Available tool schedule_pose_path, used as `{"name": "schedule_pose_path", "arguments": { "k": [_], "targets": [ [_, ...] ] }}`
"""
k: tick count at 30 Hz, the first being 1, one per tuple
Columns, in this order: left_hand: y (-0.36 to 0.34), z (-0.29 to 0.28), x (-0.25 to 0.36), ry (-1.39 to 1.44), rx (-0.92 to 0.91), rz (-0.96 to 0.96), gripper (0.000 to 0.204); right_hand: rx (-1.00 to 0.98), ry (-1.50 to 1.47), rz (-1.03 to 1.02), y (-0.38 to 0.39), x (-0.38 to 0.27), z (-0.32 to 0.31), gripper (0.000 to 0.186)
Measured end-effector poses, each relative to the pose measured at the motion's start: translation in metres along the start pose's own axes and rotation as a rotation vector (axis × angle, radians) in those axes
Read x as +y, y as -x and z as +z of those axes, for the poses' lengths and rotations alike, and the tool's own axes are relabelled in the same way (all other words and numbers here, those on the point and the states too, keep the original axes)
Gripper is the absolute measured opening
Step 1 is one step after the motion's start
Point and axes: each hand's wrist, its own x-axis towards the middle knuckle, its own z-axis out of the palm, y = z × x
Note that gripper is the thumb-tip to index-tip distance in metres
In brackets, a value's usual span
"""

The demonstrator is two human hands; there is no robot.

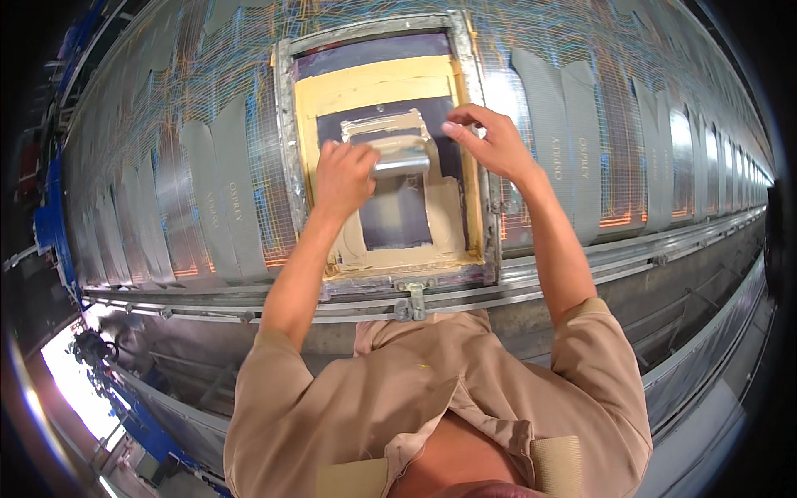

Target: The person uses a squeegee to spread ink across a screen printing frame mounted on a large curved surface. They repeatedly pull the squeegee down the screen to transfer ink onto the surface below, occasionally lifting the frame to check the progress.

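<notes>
A screen-printing frame [287,124] with metal sides lies on the long printing table in front of me. Inside it, yellow tape borders a dark purple mesh [390,220] smeared with beige ink. My left hand [344,174] is closed round the left end of a squeegee [404,160], which has a shiny metal part and is slightly blurred. The squeegee sits across the middle of the mesh. My right hand [491,141] hovers by the frame's right side, thumb and fingers apart and nothing visible in them. Its far fingers are partly hidden.
Grey cut fabric pieces [544,149] with small lettering lie in rows along the table, over a surface streaked with coloured lines. Metal rails [573,264] run along the near edge, with a clamp [411,303] at the frame's front. Blue machinery [149,427] stands at lower left.
</notes>
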Motion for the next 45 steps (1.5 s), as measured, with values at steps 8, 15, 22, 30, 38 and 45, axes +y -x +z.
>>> {"name": "schedule_pose_path", "arguments": {
  "k": [8, 15, 22, 30, 38, 45],
  "targets": [
    [-0.087, -0.011, -0.050, 0.089, -0.218, -0.124, 0.022, -0.346, 0.577, -0.178, -0.086, -0.033, 0.044, 0.037],
    [-0.025, 0.005, -0.011, 0.120, -0.097, -0.101, 0.013, -0.258, 0.674, -0.316, -0.023, -0.011, 0.075, 0.023],
    [0.070, -0.016, 0.058, 0.212, -0.243, -0.147, 0.026, -0.312, 0.597, -0.322, 0.094, -0.024, 0.090, 0.025],
    [-0.066, -0.009, -0.038, 0.046, -0.165, -0.122, 0.015, -0.332, 0.635, -0.209, -0.074, -0.023, 0.061, 0.027],
    [-0.075, 0.008, -0.048, 0.128, -0.103, -0.139, 0.017, -0.301, 0.539, -0.187, -0.089, -0.012, 0.065, 0.026],
    [0.053, -0.008, 0.041, 0.191, -0.210, -0.125, 0.028, -0.362, 0.525, -0.265, 0.066, -0.011, 0.092, 0.035]
  ]
}}
